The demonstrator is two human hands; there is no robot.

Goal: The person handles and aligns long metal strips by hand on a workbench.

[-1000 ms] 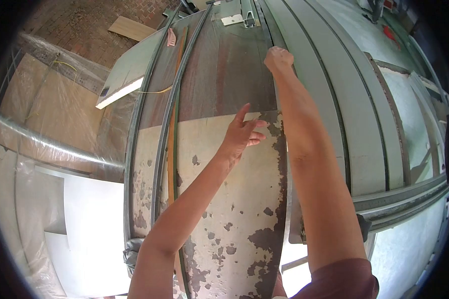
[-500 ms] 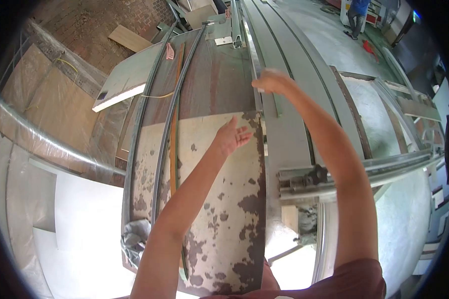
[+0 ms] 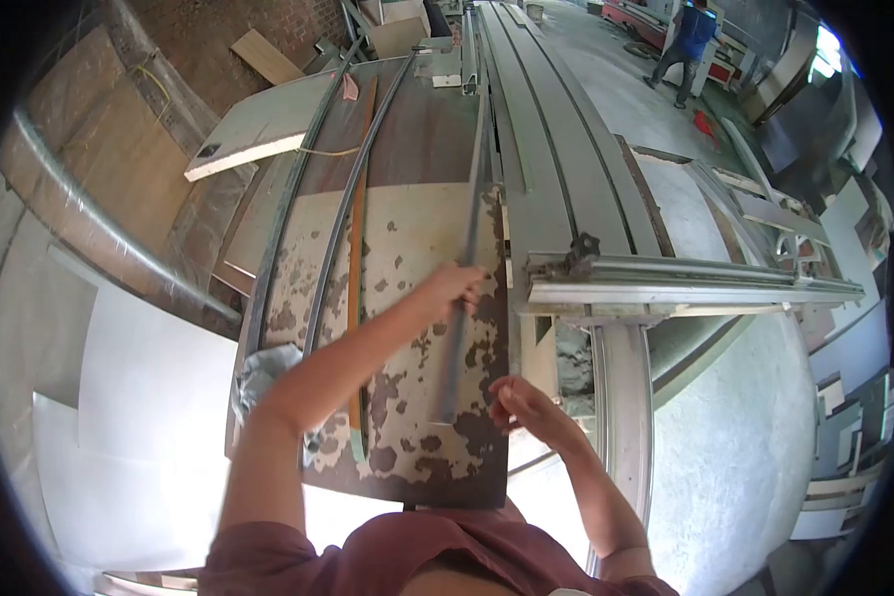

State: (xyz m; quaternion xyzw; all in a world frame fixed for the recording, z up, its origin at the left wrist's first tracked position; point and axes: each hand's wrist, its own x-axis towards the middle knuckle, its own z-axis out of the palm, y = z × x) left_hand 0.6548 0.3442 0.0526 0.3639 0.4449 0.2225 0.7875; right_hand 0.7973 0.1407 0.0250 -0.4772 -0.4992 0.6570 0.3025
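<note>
My left hand (image 3: 457, 290) is closed round a long thin grey strip (image 3: 477, 189), which runs lengthwise above the worn board. The strip's near end is blurred over the board's stains. My right hand (image 3: 520, 407) is at the board's right edge, fingers curled, near the strip's lower end but apart from it; whether anything is in it is too small to tell. Under both lies the stained board (image 3: 407, 377) of the bench. An orange-brown strip (image 3: 356, 268) and a dark metal rail (image 3: 340, 219) lie along its left part.
A grey sliding table (image 3: 536, 119) with long grooves lies right of the board. A metal crossbar (image 3: 695, 283) with a black knob (image 3: 584, 248) spans the right. Crumpled plastic (image 3: 258, 377) lies at the left edge. Another person (image 3: 689, 45) stands far back right.
My left hand now grips the grey strip. My right hand has come back from the far side toward my body. The view has shifted, and the far person has changed stance.
</note>
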